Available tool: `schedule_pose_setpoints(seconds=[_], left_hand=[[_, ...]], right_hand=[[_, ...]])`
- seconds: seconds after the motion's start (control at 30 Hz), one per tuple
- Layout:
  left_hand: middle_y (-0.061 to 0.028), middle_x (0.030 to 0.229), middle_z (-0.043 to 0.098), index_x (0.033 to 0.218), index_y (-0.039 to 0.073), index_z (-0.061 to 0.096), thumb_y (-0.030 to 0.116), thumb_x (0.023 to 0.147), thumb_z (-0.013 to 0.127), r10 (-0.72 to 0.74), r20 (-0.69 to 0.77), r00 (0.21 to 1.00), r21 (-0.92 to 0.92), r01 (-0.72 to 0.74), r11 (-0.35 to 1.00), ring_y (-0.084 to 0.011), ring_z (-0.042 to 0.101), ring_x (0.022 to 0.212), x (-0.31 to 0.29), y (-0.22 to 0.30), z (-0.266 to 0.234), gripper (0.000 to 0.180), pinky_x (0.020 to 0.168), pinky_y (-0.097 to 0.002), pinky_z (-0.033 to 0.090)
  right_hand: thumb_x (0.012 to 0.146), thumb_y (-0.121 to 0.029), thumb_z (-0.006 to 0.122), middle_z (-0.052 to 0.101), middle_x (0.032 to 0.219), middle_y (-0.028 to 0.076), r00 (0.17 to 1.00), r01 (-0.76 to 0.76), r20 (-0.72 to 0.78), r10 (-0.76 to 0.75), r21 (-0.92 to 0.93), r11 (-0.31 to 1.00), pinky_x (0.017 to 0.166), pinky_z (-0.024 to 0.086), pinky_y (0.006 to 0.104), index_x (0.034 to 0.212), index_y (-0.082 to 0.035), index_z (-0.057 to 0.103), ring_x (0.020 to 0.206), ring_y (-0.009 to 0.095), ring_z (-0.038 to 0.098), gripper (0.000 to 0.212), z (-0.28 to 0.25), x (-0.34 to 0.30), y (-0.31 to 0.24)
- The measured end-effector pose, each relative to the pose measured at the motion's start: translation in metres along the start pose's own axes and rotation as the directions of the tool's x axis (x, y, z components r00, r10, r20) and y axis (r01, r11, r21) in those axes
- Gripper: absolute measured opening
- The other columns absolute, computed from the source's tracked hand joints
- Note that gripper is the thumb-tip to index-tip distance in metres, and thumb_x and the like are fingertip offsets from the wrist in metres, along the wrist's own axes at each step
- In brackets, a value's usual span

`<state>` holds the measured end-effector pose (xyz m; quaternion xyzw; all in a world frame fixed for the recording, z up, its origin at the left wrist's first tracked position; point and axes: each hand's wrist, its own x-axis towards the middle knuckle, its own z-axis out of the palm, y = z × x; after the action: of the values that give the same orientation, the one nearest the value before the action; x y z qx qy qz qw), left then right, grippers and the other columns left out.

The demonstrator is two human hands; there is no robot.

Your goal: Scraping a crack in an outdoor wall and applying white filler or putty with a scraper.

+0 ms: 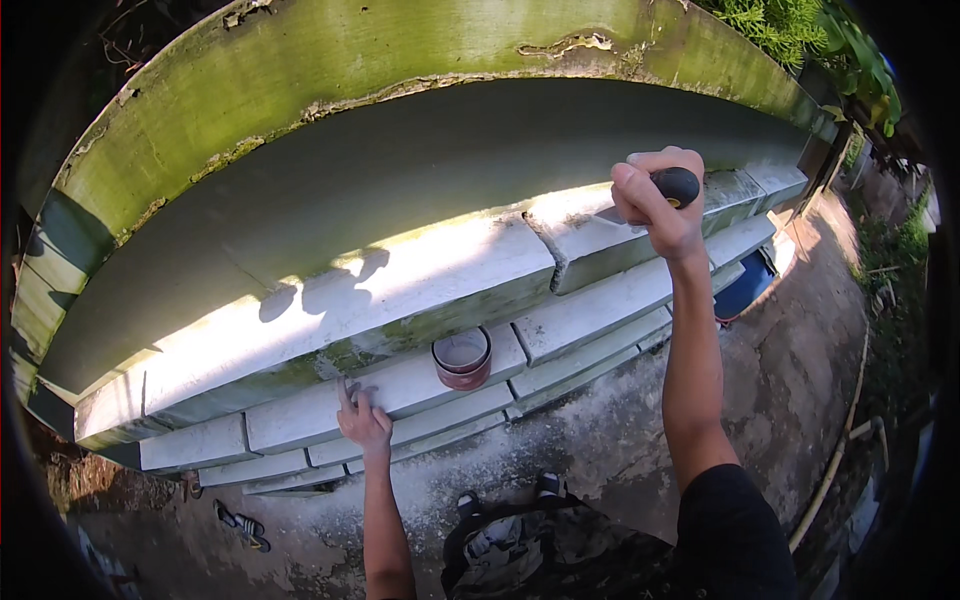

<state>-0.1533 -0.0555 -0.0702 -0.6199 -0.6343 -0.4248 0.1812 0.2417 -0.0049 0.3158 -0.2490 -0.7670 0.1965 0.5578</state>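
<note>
My right hand (pixel 660 200) is closed around a black-handled scraper (pixel 677 187) at the upper right, above the top ledge. A sliver of its flat, greyish blade shows beside my fist; the rest is hidden. Lower and to the left, my left hand (pixel 366 423) has its index finger stretched out at the front of a pale slab, the other fingers loosely bent, and holds nothing. Whether the fingertip touches the green-stained ledge face (pixel 335 362) I cannot tell. A reddish round tub (pixel 463 375) with a pale inside stands on the second ledge, between my two arms.
The whitish top ledge (pixel 420 265) has a dark crack (pixel 545 250) across it. Behind rises a grey wall under a mossy green rim (pixel 400 50). More stepped slabs lie below. Sandals (pixel 242 525) rest on the concrete at lower left; a dark blue object (pixel 745 285) is at right.
</note>
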Motion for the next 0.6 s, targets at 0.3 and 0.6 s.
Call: schedule_pose_setpoints(seconds=[0.3,0.6], left_hand=[[-0.019,0.15,0.049,0.098,0.014,0.07,0.013,0.075,0.048,-0.005,-0.031,1.0,-0.002,0.005,1.0,-0.028,0.067,0.104,0.002,0.003,0.005,0.032,0.073,-0.0398,0.042],[-0.0196,0.148,0.052,0.097,0.014,0.07,0.02,0.082,0.047,0.019,-0.044,0.999,0.023,-0.018,1.0,-0.0278,0.068,0.108,0.002,0.003,0.007,0.028,0.072,-0.0392,0.044]], right_hand=[[0.093,-0.015,0.064,0.037,0.05,0.003,0.998,0.02,-0.042,-0.041,-0.411,0.911,0.047,0.028,0.0288,0.059,0.0,0.051,0.048,0.009,0.035,0.04,-0.003,-0.001,0.011],[0.082,-0.011,0.071,0.044,0.049,0.01,0.995,0.101,0.045,-0.092,-0.551,0.828,0.048,0.034,0.0361,0.059,-0.002,0.054,0.044,0.028,0.041,0.03,0.027,0.001,0.025]])
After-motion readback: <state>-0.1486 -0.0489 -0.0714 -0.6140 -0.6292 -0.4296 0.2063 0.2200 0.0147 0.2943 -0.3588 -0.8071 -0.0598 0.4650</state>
